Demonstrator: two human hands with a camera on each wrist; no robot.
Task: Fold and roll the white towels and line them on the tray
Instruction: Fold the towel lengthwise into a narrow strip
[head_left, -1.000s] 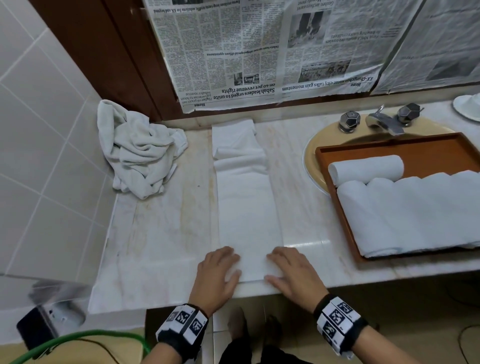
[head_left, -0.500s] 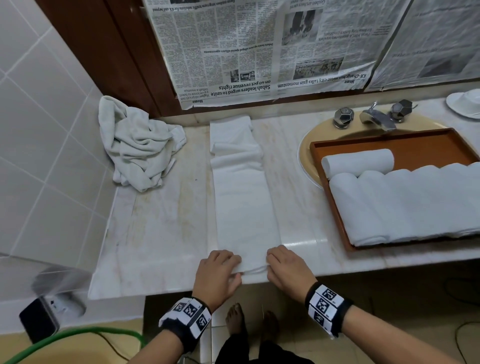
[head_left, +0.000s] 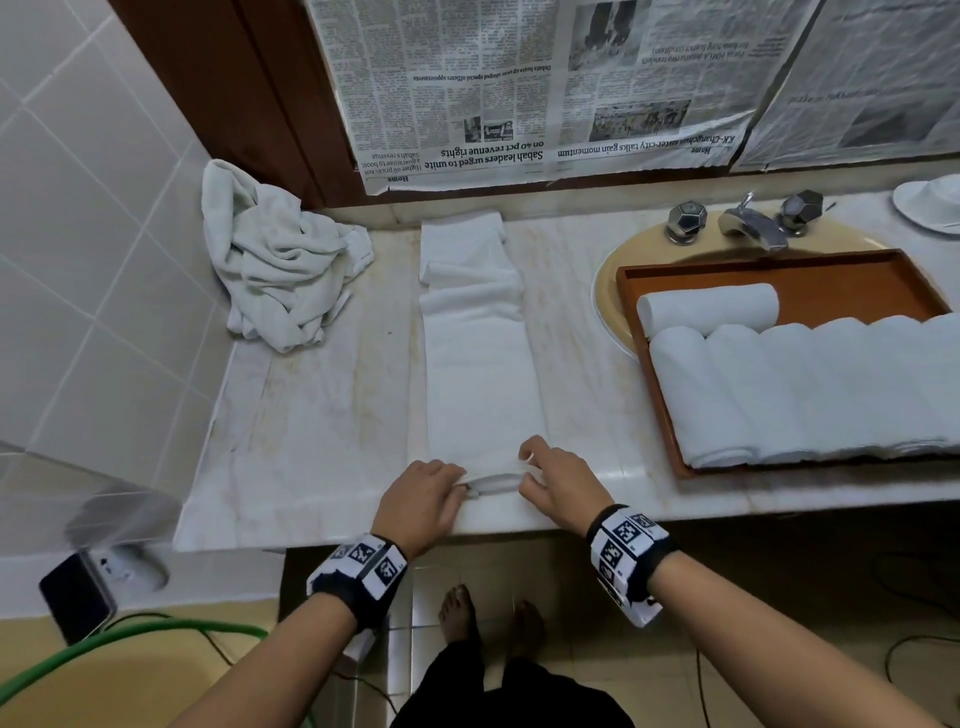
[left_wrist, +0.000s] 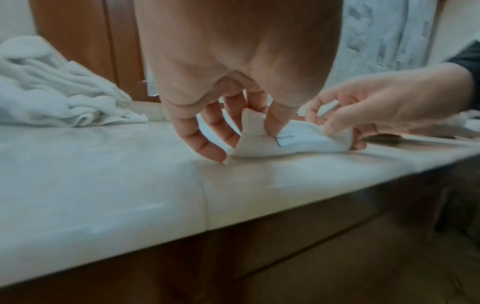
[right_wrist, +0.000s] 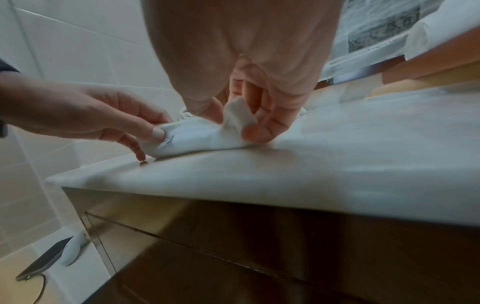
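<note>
Folded towel strip (head_left: 480, 364) laid front to back mid-counter (head_left: 322, 426); crumpled towel heap (head_left: 275, 270) at back left; tray (head_left: 852, 270) of rolled towels (head_left: 810, 389) right, over sink (head_left: 608, 291); faucet (head_left: 748, 228) behind.

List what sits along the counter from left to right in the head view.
Crumpled towel pile → long folded towel that both hands are starting to roll → wooden tray of rolled towels.

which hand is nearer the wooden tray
Right. The right hand pinches the folded towel's near edge on the side toward the wooden tray; the left hand pinches the opposite corner, farther from it.
</note>
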